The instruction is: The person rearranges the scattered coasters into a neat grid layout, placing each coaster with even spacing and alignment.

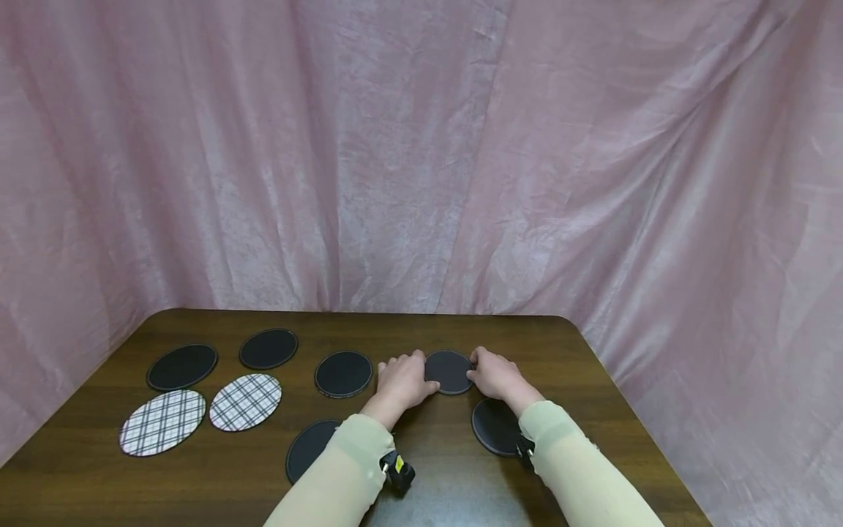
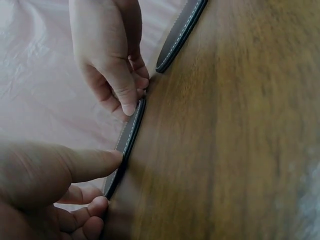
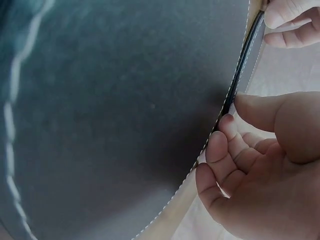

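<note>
A round black coaster (image 1: 449,372) with pale edge stitching lies on the table between the two hands. My left hand (image 1: 403,382) pinches its left edge, the thumb on top and the fingers curled at the rim. On the opposite edge, my right hand (image 1: 498,378) grips the same coaster between thumb and fingertips. In the left wrist view the coaster (image 2: 131,131) appears nearly edge-on, flat against the wood. Below the right wrist is another black coaster (image 1: 495,428), which fills much of the right wrist view as a large stitched disc (image 3: 115,120).
More black coasters lie leftward: one (image 1: 343,374) beside the left hand, one (image 1: 309,448) partly behind the left sleeve, and two at the back left (image 1: 268,348). Two white plaid coasters (image 1: 246,402) sit in front of those. A pink curtain (image 1: 408,161) hangs behind the wooden table (image 1: 224,483).
</note>
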Demonstrator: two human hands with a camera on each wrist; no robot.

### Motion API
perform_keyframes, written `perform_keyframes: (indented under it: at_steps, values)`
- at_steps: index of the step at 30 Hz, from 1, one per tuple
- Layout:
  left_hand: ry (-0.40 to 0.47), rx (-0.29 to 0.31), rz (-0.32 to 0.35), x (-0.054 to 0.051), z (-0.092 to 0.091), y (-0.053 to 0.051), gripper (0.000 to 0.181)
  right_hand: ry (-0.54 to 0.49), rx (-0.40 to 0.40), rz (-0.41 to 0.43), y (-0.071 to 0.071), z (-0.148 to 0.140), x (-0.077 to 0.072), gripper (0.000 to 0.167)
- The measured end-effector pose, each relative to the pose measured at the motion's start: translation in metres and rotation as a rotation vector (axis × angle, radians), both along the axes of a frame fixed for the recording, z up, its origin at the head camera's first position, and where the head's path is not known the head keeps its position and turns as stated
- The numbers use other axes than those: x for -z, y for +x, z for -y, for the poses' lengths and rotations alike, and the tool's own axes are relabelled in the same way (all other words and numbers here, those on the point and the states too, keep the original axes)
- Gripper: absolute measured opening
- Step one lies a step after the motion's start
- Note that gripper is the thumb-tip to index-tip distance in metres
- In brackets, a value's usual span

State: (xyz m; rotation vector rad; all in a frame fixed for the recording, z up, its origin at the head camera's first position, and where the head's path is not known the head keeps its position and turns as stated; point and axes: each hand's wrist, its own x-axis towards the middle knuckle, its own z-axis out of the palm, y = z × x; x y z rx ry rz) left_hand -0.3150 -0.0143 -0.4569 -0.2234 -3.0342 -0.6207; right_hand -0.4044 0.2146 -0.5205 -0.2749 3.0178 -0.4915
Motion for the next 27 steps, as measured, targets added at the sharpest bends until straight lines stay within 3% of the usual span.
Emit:
perform_keyframes:
  at_steps: [3,7,8,11,14,15,23,24,27]
  values:
    - [0.0,0.0,0.002,0.0,0.001,0.0,0.057,-0.033,-0.04,0.001,0.005,-0.001,-0.009,0.037]
    - [0.006,-0.002,0.0,0.002,0.001,0.0,0.059,-0.141,-0.091,0.049,0.028,-0.001,-0.039,0.042]
    - [0.007,-0.004,-0.001,0.002,0.0,0.0,0.059,-0.183,-0.125,0.044,0.028,-0.007,-0.038,0.045]
    - [0.002,-0.009,-0.005,0.002,0.0,0.001,0.059,-0.244,-0.121,0.087,0.049,-0.003,-0.062,0.046]
    - [-0.006,-0.011,-0.014,0.001,0.0,0.001,0.058,-0.261,-0.119,0.094,0.063,-0.001,-0.076,0.045]
    - [-0.008,-0.012,-0.015,0.0,0.0,0.001,0.058,-0.251,-0.086,0.115,0.074,0.005,-0.09,0.044]
    - [-0.016,-0.026,-0.039,-0.001,0.0,0.006,0.053,-0.252,-0.088,0.09,0.09,0.0,-0.093,0.049]
    - [-0.017,-0.031,-0.046,-0.001,0.0,0.007,0.052,-0.251,-0.098,0.08,0.089,-0.003,-0.089,0.051]
    - [-0.013,-0.039,-0.074,-0.001,0.004,0.009,0.048,-0.235,-0.164,0.019,0.07,-0.021,-0.058,0.059]
